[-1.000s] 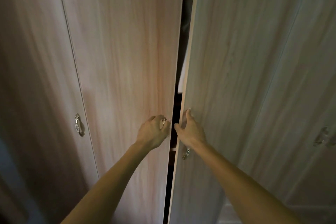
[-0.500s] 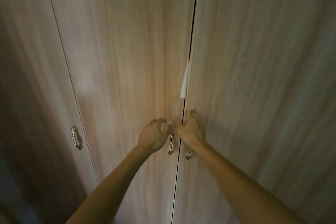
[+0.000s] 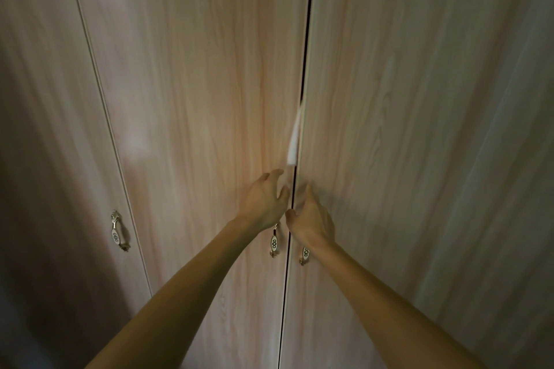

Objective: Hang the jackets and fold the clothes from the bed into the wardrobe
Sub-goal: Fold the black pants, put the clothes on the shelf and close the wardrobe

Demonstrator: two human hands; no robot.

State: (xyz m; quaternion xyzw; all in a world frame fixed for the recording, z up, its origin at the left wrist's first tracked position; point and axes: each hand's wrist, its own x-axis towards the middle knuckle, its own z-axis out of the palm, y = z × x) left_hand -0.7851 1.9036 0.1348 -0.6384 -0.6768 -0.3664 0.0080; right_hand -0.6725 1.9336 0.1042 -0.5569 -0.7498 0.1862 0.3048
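The light wood wardrobe fills the view with its two middle doors, the left door (image 3: 195, 129) and the right door (image 3: 419, 129), closed against each other. A strip of white cloth (image 3: 294, 138) sticks out of the seam between them. My left hand (image 3: 263, 204) lies against the left door just below the cloth, fingers spread and loosely bent. My right hand (image 3: 311, 219) presses on the right door's edge beside the seam. Neither hand holds anything. Two small metal handles, the left handle (image 3: 274, 244) and the right handle (image 3: 305, 255), hang just below my hands.
A third door (image 3: 45, 129) stands closed at the far left with its own metal handle (image 3: 118, 232). The wardrobe's inside, the bed and the clothes are out of view.
The two middle doors swung shut from a wide gap, catching the white cloth in the seam. My left hand let go of the handle and moved up onto the door.
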